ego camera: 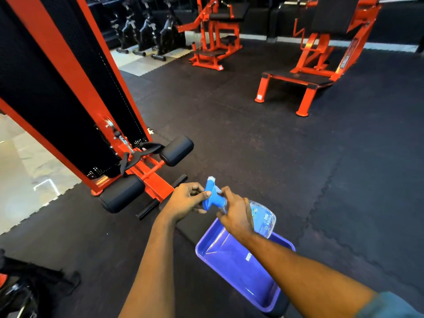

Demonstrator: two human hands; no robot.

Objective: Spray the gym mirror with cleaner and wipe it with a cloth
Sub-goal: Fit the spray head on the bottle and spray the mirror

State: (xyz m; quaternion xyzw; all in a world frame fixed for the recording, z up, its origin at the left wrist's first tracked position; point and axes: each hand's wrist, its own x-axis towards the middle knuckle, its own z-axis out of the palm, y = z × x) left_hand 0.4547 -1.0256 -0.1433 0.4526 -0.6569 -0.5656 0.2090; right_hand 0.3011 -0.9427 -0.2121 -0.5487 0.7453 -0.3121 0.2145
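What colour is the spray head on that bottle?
Blue, atop a clear bottle; spray head shows best in the head view.

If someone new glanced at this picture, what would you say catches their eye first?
Probably the two hands at bottom centre: the left hand pinches the blue trigger head of a clear spray bottle while the right hand grips its neck, above a purple tray. Next come the bright orange machines, a weight stack tower on the left and a bench machine at upper right on the dark rubber floor.

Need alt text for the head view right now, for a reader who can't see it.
Over a purple plastic tray, the right hand grips a clear spray bottle while the left hand pinches its blue trigger head. Orange gym machines stand on black rubber flooring.
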